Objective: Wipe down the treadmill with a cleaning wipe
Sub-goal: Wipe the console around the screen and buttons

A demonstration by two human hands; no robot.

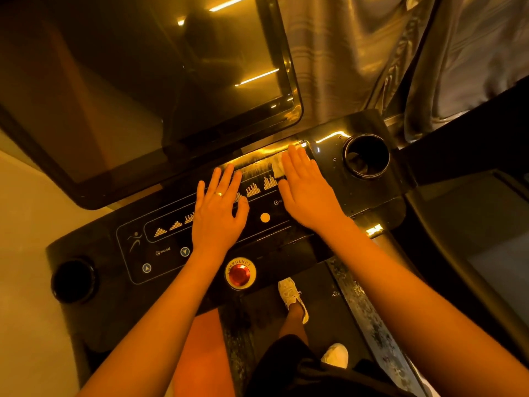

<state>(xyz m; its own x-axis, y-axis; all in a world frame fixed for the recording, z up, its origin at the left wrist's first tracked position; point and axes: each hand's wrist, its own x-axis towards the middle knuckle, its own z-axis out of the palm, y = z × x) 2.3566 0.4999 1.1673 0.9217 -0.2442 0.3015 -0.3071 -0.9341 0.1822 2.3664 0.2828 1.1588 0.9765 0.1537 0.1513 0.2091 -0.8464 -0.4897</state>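
The treadmill's black control console (160, 247) fills the middle of the head view, below a large dark screen (148, 90). My right hand (307, 190) lies flat with straight fingers on a white cleaning wipe (277, 167), pressing it onto the upper right part of the panel. Only the wipe's left edge shows beside my fingers. My left hand (219, 207), with a ring on one finger, rests flat on the middle of the panel, fingers spread, holding nothing.
A red emergency button (240, 274) sits at the console's front edge between my forearms. Cup holders are sunk in at the right (366, 156) and the left (73, 280). My feet in white shoes (292, 296) stand on the belt below. Curtains hang behind.
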